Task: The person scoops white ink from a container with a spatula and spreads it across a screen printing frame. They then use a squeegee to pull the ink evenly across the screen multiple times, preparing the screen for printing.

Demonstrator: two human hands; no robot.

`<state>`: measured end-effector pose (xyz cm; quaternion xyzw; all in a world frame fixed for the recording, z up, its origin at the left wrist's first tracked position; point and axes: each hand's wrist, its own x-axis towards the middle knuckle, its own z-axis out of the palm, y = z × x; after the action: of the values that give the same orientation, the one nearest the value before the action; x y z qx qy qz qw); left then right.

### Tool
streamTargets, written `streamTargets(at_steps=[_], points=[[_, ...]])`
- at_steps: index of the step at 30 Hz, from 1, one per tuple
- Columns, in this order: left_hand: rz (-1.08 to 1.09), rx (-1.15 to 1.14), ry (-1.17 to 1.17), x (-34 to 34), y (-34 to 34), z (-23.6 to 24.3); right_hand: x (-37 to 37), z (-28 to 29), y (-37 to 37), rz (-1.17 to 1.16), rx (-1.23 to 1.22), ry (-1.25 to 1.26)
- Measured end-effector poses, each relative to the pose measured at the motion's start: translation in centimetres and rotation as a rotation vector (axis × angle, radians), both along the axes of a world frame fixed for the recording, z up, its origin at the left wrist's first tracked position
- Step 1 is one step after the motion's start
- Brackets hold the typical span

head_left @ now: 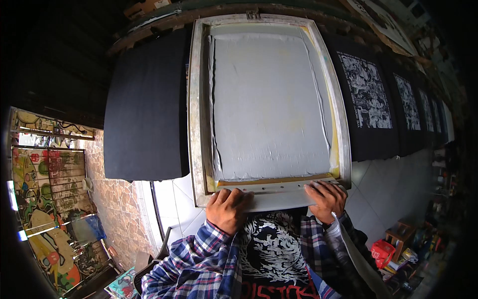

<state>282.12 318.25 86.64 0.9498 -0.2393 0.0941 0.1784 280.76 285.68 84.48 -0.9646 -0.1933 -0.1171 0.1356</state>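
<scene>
A screen-printing frame (195,109) lies flat in front of me, its mesh covered with light grey ink (269,104). Along its near edge sits a wide squeegee (279,193) with a pale handle. My left hand (228,208) grips the squeegee's left part and my right hand (326,198) grips its right end. Both forearms wear plaid sleeves and come in from the lower edge. A blank black shirt (144,104) lies on the table left of the frame.
To the right of the frame runs a row of several black shirts with white prints (366,92). A painted gate (47,199) stands at the left, tiled floor (393,189) below. Red containers and clutter (386,251) sit at the lower right.
</scene>
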Motion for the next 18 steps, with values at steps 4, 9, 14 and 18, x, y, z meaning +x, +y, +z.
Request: streamTargets(at_steps=[4,9,14,18], points=[[0.008,0.015,-0.069,-0.2,0.0,-1.2,-0.6,-2.2,0.2,-0.015,-0.013,-0.086],[0.049,0.025,-0.162,1.2,0.1,-1.9,1.7,-2.5,1.2,-0.038,-0.037,-0.150],[0.051,-0.013,-0.214,7.7,-0.3,-1.9,8.0,-2.3,1.0,-0.063,-0.020,-0.158],[0.065,-0.008,-0.260,14.5,-0.4,-2.0,15.0,-2.8,0.4,-0.053,-0.028,-0.221]])
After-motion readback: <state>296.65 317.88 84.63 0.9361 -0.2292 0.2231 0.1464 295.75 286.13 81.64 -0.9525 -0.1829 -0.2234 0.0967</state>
